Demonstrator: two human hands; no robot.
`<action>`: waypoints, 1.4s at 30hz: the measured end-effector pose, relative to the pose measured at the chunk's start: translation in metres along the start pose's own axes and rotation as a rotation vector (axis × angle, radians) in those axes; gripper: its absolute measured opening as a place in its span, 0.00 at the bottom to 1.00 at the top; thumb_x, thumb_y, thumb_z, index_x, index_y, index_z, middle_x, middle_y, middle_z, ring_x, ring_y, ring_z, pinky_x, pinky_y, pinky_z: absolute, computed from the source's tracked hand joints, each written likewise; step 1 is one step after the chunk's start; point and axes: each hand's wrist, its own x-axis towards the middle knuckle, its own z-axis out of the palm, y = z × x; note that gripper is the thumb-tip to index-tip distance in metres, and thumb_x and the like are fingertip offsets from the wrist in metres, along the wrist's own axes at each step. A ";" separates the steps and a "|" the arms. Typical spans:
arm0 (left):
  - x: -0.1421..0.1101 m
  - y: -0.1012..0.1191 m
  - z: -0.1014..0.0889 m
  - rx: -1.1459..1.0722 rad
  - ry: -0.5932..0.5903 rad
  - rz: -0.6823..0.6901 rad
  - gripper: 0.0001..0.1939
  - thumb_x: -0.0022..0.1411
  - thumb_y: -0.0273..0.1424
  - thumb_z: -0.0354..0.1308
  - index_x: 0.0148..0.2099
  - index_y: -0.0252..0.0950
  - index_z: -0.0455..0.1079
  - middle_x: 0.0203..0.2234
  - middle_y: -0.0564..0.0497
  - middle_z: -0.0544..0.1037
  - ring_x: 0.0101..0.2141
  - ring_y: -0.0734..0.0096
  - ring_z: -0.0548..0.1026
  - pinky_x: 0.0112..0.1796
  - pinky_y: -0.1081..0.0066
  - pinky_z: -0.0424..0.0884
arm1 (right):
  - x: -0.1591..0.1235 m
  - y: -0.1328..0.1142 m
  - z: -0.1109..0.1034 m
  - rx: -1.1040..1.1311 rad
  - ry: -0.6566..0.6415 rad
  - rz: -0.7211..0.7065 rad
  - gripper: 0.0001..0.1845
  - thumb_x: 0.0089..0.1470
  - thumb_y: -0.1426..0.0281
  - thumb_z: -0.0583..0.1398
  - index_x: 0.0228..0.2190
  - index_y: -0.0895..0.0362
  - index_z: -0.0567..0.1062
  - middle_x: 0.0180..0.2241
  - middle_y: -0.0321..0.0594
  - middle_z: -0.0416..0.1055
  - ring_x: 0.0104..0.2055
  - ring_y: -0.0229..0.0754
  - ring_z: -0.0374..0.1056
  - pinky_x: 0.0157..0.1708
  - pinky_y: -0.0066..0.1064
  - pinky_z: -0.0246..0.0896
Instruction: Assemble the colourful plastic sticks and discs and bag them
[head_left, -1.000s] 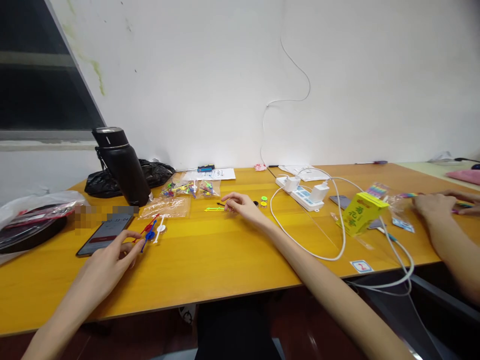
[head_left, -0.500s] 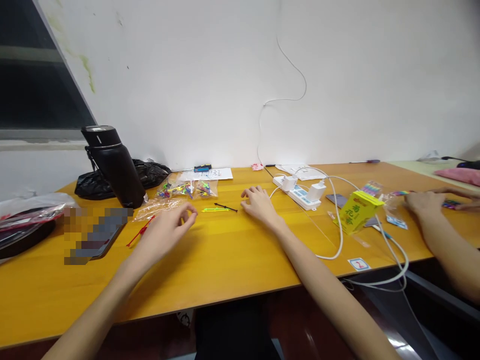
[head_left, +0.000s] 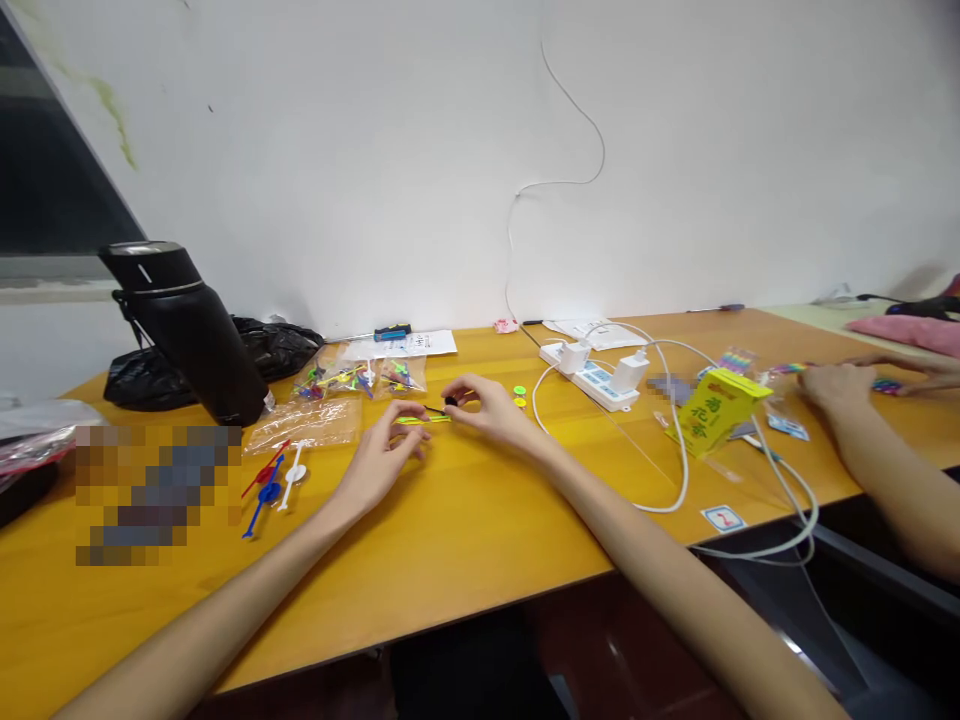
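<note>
My right hand point(head_left: 491, 410) pinches a small black disc point(head_left: 450, 402) between thumb and fingers. My left hand point(head_left: 384, 455) faces it, its fingertips closed at the end of a thin black plastic arrow point(head_left: 433, 410). Just below these lies a yellow-green plastic arrow point(head_left: 435, 420), partly hidden by both hands. To the left of my left hand rest a white arrow point(head_left: 295, 473), a blue arrow point(head_left: 268, 493) and a red arrow point(head_left: 262, 472), the blue and white ones plainly with round discs. Beyond my right hand sit small green and yellow discs point(head_left: 520, 391).
Plastic bags of colourful pieces point(head_left: 341, 378) lie behind my left hand, near a black bottle point(head_left: 191, 335). On the right are a power strip point(head_left: 600, 385), looping white cables and a yellow box point(head_left: 716, 412). Another person's hands point(head_left: 840, 385) work at far right.
My left hand has moved right and my right hand left, so they now meet over the black arrow. The black disc is now in my right fingers. The white and blue arrows have become visible.
</note>
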 end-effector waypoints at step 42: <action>0.012 0.000 -0.015 -0.587 0.140 -0.260 0.13 0.60 0.28 0.64 0.48 0.32 0.76 0.51 0.41 0.80 0.44 0.66 0.82 0.56 0.63 0.73 | -0.001 -0.002 0.001 -0.407 -0.016 0.277 0.04 0.55 0.72 0.60 0.32 0.58 0.75 0.32 0.40 0.77 0.32 0.38 0.69 0.30 0.26 0.55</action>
